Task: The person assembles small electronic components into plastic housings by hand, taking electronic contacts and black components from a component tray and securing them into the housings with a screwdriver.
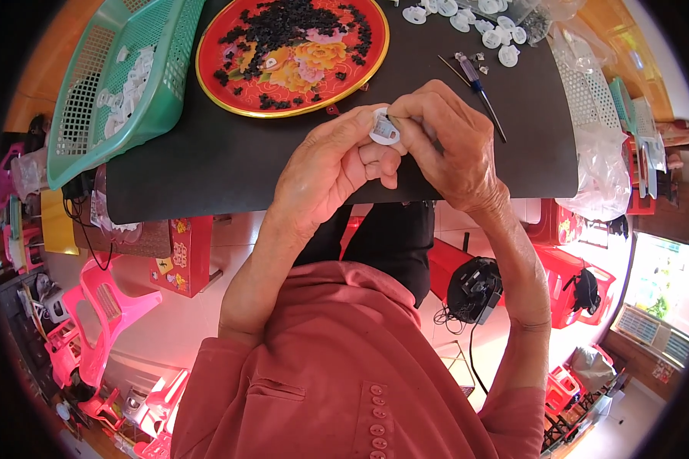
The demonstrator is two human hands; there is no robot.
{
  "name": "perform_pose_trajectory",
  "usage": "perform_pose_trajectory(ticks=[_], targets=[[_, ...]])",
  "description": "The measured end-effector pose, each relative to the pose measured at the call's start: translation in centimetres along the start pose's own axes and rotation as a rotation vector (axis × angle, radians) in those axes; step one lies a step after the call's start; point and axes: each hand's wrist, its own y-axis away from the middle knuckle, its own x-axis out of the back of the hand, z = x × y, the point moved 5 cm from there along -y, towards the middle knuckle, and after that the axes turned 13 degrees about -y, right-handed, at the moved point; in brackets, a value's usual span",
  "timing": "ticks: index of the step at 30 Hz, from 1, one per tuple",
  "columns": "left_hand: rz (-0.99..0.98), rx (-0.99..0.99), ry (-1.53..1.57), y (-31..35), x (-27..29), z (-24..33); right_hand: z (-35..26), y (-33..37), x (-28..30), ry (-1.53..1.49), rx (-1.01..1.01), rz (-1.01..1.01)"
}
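Over the near edge of a dark table, my left hand grips a small round white plastic part between thumb and fingers. My right hand is closed at the part's right side, its thumb and forefinger pinched against the rim; whether a tiny piece sits between those fingertips is hidden. The white part has a recessed middle and a small opening. Beyond my hands lies a red floral tray with many small black pieces. Similar white round parts are heaped at the far right.
A green plastic basket holding white pieces stands at the left. Two screwdrivers, one with a clear-blue handle, lie right of the tray. Plastic bags hang by the right edge. Pink chairs stand on the floor.
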Motion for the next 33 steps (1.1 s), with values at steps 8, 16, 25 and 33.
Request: perform_pose_trajectory(ticks=[8,16,25,33], targets=[[0.11,-0.065,-0.088,0.0,-0.1,-0.2,-1.1,0.6,-0.3,0.235,0.048,-0.003],[0.133,-0.074,-0.095,-0.1,-0.2,-0.1,-0.8,0.2,0.1,0.138,-0.011,-0.015],[0.117,-0.077,-0.107,-0.1,-0.3,-0.2,-0.6,0.0,0.2,0.041,-0.078,-0.069],[0.142,-0.105,-0.197,0.0,-0.3,-0.2,-0.5,-0.1,0.3,-0.008,-0.092,-0.034]])
